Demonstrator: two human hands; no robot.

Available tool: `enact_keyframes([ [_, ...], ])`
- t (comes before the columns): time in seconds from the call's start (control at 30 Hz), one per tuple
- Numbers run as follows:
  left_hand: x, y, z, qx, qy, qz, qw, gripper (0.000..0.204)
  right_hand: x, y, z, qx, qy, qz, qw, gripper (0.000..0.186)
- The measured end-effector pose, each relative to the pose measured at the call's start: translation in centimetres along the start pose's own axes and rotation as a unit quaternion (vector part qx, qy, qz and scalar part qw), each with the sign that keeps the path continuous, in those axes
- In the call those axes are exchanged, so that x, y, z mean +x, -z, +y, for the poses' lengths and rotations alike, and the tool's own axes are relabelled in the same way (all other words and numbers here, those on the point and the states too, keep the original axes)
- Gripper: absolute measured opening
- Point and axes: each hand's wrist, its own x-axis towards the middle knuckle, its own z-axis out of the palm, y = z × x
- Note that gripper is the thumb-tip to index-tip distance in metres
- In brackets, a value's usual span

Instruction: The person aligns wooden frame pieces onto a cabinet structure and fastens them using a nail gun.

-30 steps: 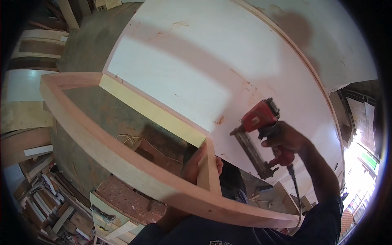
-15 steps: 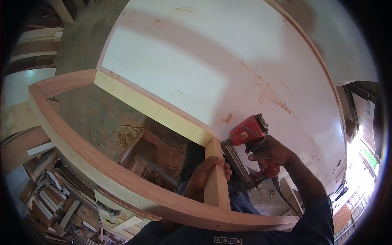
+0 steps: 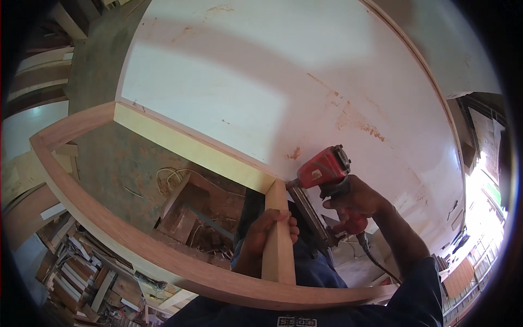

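My left hand (image 3: 262, 234) is wrapped round a short wooden crosspiece (image 3: 279, 256) of a pale timber frame (image 3: 141, 240). My right hand (image 3: 357, 196) grips a red nail gun (image 3: 323, 168) with a black handle, a long slanted magazine and a hose at its base. The gun's nose is at or very near the top of the crosspiece, where it meets a yellowish strip (image 3: 190, 144) along the edge of a large white board (image 3: 218, 82). The nose's exact contact is hard to make out.
Stacked boards and offcuts (image 3: 81, 278) lie at the left. Below the frame's opening are coiled cord (image 3: 169, 174), a wooden box (image 3: 190, 201) and scraps on the stained floor. A bright opening (image 3: 482, 218) is at the far right.
My right hand has brought the nail gun down and leftward to the crosspiece's upper joint. My left hand stays on the crosspiece. The view has shifted slightly.
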Motion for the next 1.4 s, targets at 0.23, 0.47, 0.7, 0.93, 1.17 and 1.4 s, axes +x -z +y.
enact_keyframes([
  [0.23, 0.2, 0.7, 0.5, -0.039, 0.041, -0.027, 0.998, 0.032, -0.1, 1.6, 2.3, 0.054, 0.021, -0.025, 0.998, 0.022],
  [0.47, 0.7, 1.2, 0.3, -0.105, 0.034, -0.081, 0.991, 0.025, 0.5, 0.3, 2.2, 0.003, 0.067, -0.002, 0.998, 0.023],
  [0.7, 0.4, 0.7, 0.4, -0.103, 0.032, -0.057, 0.992, 0.027, 0.1, 0.7, 2.5, 0.072, 0.068, 0.008, 0.995, 0.027],
  [0.93, 0.6, 1.0, 0.3, -0.109, 0.046, -0.103, 0.988, 0.026, -1.0, 1.7, -0.7, -0.061, 0.094, 0.044, 0.993, 0.028],
  [1.17, 1.1, 1.7, 0.5, -0.064, 0.058, -0.056, 0.995, 0.027, -0.5, 0.7, -4.7, -0.162, 0.044, 0.012, 0.986, 0.03],
  [1.4, -0.1, -0.1, 0.5, -0.026, 0.028, -0.033, 0.999, 0.028, 0.4, 0.6, -5.9, -0.177, 0.055, 0.002, 0.983, 0.033],
])
